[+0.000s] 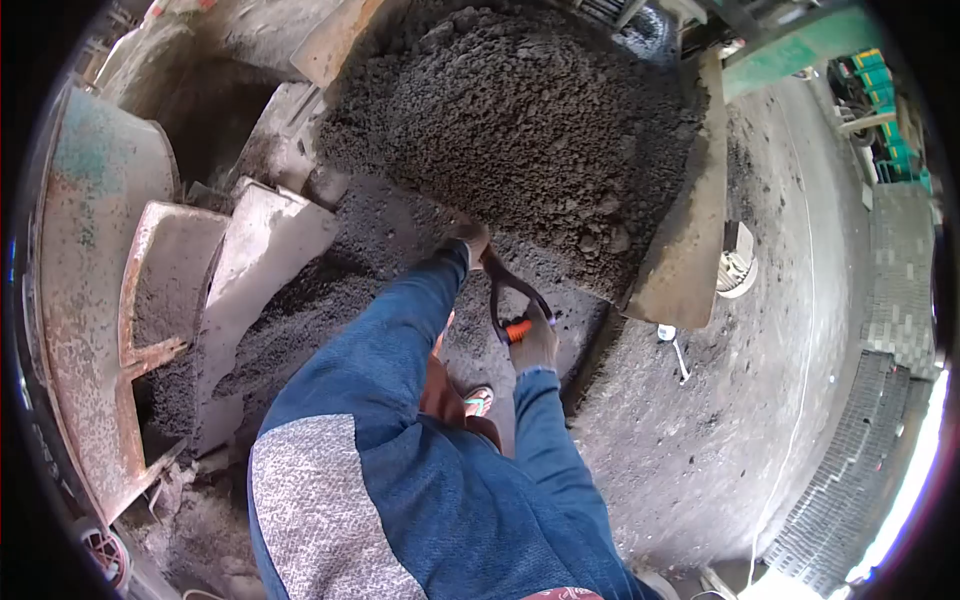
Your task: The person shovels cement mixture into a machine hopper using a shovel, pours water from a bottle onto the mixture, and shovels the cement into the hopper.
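A shovel with a dark D-shaped handle (496,281) and an orange grip reaches toward a big heap of dark, crumbly material (530,120). My right hand (535,342), in a light glove, is closed on the orange grip at the handle's end. Farther forward, my left hand (470,241) wraps round the shaft near the heap's lower edge. The shovel's blade cannot be made out. Below my hands, a sandalled foot (479,401) shows on the dusty floor.
Rusty metal panels (100,270) stand at the left. A board (690,230) edges the heap on the right. Beyond it are a motor-like object (738,262), a small white-headed tool (667,332), a long cord (808,300) and stacked grey bricks (840,470).
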A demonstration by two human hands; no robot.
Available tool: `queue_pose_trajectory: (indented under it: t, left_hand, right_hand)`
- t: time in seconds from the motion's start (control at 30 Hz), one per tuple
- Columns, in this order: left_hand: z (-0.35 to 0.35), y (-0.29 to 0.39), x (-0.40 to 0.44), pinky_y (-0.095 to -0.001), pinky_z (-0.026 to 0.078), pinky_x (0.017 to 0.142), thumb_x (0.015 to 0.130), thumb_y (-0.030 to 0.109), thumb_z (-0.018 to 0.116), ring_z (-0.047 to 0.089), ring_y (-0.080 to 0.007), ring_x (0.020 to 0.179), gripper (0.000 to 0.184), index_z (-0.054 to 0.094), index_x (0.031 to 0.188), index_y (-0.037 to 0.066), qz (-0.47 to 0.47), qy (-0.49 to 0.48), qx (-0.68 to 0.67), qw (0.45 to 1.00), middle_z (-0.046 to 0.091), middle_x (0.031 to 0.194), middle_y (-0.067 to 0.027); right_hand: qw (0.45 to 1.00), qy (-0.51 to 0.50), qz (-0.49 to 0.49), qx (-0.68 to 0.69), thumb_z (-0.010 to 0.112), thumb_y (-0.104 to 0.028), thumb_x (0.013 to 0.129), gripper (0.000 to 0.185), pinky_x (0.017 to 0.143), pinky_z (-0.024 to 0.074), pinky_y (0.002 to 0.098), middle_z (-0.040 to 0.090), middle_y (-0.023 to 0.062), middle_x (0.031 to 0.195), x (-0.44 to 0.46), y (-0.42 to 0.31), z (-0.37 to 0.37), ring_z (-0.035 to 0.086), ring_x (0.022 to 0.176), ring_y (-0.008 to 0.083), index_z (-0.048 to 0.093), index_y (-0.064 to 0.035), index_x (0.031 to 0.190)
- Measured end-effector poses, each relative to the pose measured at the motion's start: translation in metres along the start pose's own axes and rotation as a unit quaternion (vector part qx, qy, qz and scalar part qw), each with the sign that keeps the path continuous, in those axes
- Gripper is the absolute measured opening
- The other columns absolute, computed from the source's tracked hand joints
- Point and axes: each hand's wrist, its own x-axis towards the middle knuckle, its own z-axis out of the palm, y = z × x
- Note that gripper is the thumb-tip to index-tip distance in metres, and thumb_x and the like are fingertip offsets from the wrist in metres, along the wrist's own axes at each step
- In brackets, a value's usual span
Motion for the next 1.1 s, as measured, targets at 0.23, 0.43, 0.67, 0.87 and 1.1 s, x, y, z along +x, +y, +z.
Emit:
queue_pose_trajectory:
  t: [0.23,0.43,0.67,0.87,1.1]
  left_hand:
    - [0.027,-0.081,-0.037,-0.0480,0.054,0.058,0.089,0.016,0.062,0.062,-0.0305,0.065,0.015,0.056,0.094,0.004,-0.097,-0.037,-0.121,0.987,0.059,0.076,-0.0135]
    - [0.004,-0.170,-0.088,-0.0442,0.052,0.048,0.084,0.011,0.063,0.060,-0.0293,0.055,0.018,0.051,0.093,0.002,-0.121,0.004,-0.163,0.979,0.054,0.069,-0.0115]
    - [-0.098,-0.053,-0.017,-0.0451,0.051,0.051,0.089,0.020,0.065,0.060,-0.0285,0.058,0.018,0.055,0.090,0.004,-0.008,0.019,-0.200,0.980,0.053,0.068,-0.0095]
    - [-0.126,0.061,0.033,-0.0511,0.058,0.062,0.093,0.024,0.059,0.067,-0.0312,0.072,0.027,0.056,0.103,-0.001,-0.001,0.118,-0.083,0.990,0.063,0.085,-0.0156]
    - [-0.121,-0.011,0.061,-0.0593,0.056,0.074,0.095,0.032,0.053,0.068,-0.0353,0.091,0.035,0.054,0.114,0.002,-0.080,-0.061,0.093,0.991,0.065,0.103,-0.0169]
  right_hand:
    - [0.974,0.070,0.166,0.139,0.063,-0.021,0.091,0.013,0.061,0.0512,0.0363,0.056,0.0024,0.071,-0.094,-0.025,-0.120,0.057,0.064,0.0166,0.060,-0.0117,0.082]
    - [0.969,0.074,0.229,0.051,0.065,-0.015,0.085,0.011,0.057,0.0485,0.0321,0.062,0.0033,0.077,-0.149,-0.034,-0.194,0.057,0.064,0.0155,0.067,-0.0053,0.091]
    - [0.977,0.020,0.201,0.064,0.065,-0.015,0.088,0.011,0.054,0.0460,0.0321,0.055,0.0010,0.068,-0.055,-0.034,-0.027,0.055,0.060,0.0141,0.061,-0.0100,0.079]
    - [0.979,-0.123,0.147,0.070,0.075,-0.023,0.086,0.018,0.054,0.0483,0.0326,0.056,0.0002,0.072,0.023,-0.067,0.131,0.055,0.060,0.0141,0.065,-0.0098,0.092]
    - [0.988,-0.072,0.125,-0.061,0.070,-0.022,0.091,0.018,0.058,0.0469,0.0303,0.064,0.0007,0.082,-0.033,-0.060,0.053,0.059,0.067,0.0113,0.068,-0.0043,0.092]
